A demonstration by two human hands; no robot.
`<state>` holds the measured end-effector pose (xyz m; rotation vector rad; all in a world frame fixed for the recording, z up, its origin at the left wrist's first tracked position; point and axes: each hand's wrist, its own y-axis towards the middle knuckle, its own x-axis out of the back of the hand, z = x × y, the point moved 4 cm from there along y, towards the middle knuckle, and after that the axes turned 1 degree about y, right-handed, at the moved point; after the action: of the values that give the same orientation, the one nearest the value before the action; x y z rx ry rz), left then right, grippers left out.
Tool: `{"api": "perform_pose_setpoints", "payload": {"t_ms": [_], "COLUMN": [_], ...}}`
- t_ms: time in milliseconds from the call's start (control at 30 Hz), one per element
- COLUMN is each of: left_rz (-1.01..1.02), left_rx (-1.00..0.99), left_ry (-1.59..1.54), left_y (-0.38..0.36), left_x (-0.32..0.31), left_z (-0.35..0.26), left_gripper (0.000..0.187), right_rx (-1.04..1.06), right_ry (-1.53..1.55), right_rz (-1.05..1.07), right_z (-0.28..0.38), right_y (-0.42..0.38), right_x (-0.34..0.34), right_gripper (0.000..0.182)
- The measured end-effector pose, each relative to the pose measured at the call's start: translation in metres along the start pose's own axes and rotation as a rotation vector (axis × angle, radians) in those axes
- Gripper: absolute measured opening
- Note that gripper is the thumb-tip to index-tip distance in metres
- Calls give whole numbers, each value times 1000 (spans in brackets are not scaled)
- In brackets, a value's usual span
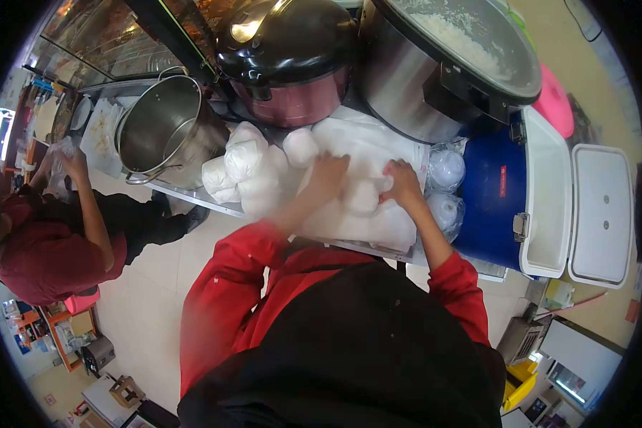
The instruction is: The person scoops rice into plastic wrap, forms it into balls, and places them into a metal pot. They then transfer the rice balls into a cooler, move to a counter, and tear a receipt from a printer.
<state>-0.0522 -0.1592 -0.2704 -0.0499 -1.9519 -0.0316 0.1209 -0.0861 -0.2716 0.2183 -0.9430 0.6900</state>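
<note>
White paper sheets (378, 146) lie on the metal table in front of me. Between my hands sits a round white paper-wrapped bundle (362, 197). My right hand (402, 182) is at its right side, fingers bent around a twisted paper end. At the upper left of the bundle, my left hand (329, 175) rests over the sheets, blurred, its fingertips hard to make out. Several similar white bundles (246, 160) are piled to the left, with a single one (301, 148) nearest my left hand. Stacked bowls in clear plastic (446, 170) stand to the right.
Behind the sheets stand a closed maroon cooker (289, 96) and a large open pot (417, 78) holding white rice. An empty steel pot (165, 128) is at the left. A blue cooler (493, 192) stands right. Another person (57, 250) is at far left.
</note>
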Motion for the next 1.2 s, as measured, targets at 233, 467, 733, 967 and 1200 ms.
{"api": "perform_pose_setpoints", "payload": {"t_ms": [233,467,733,967,1200], "left_rz": [152,-74,-238,-155,-70], "left_rx": [-204,-19,18,-8,64], "left_ry": [-112,-328,-181,-249,-345], "left_y": [29,-25,-77,-86,-87], "left_x": [-24,1,-19,-35,-25], "left_z": [18,9,-21,-25,-30], "left_gripper": [43,18,18,19,18], "right_rx": [-84,-54,-51,22,-242], "right_ry": [-59,-25,62,17,1084], "right_rz": [346,-203,-402,-296,-158], "right_z": [-17,21,42,49,90], "right_y": [21,-45,-91,-88,-78], "right_x": [-10,-5,-38,-53,-54], "right_gripper": [45,15,28,53,67]}}
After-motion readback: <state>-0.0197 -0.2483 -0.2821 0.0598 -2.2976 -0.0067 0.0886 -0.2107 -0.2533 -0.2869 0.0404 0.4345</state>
